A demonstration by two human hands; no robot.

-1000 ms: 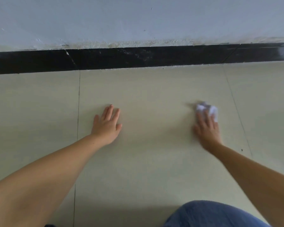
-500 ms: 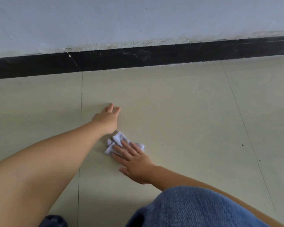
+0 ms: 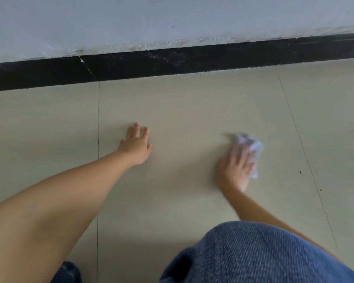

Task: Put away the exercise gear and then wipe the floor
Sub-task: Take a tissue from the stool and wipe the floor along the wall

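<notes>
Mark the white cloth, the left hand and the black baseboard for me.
white cloth (image 3: 253,147), head view, on the crumpled part beyond the fingers.
left hand (image 3: 135,147), head view, on the back of the hand.
black baseboard (image 3: 172,62), head view, on its dark face.

We see an indoor room, likely a home: a floor (image 3: 192,111) of large pale beige tiles with thin dark joints meets a glossy black skirting board (image 3: 172,62), cracked at left, beneath a painted white wall (image 3: 151,19) with rough, chipped plaster.
</notes>
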